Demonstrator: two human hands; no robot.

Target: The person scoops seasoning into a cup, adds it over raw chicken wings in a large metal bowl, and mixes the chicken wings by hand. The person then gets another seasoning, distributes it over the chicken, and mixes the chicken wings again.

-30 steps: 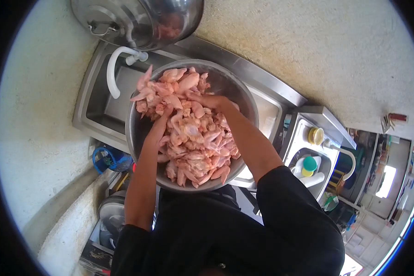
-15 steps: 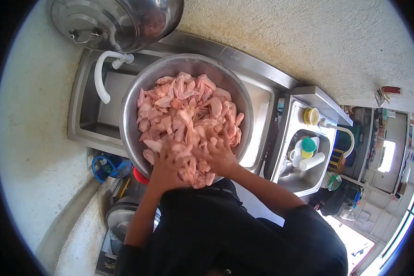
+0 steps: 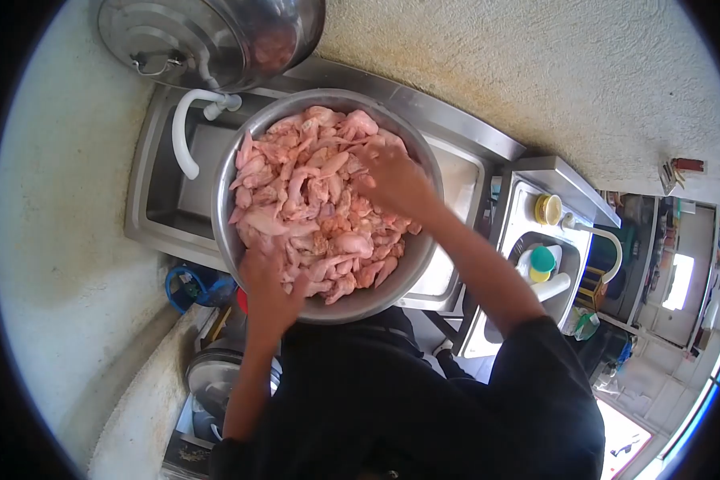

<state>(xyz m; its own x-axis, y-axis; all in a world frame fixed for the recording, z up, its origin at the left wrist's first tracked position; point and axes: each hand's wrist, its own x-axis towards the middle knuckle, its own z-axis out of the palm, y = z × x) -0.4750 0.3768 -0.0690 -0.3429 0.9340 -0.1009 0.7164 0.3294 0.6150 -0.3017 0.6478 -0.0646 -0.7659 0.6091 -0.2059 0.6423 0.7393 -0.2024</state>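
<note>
A wide steel bowl is filled with raw chicken wings, pale pink pieces heaped loosely. My left hand rests at the bowl's near left side, thumb apart from the fingers, its fingertips among the wings. Farther across, my right hand lies over the pile on the far right, fingers spread on the meat. Some of its fingertips are blurred or sunk between pieces. Neither hand visibly lifts a wing.
The bowl sits across a steel sink with a white tap. A large lidded steel pot stands behind on the left. To the right is a second sink holding a green-topped container. A blue basket is at lower left.
My right hand has moved from the near side to the far right of the pile. My left hand has shifted slightly left. The wings at the near edge now lie spread back inside the bowl.
</note>
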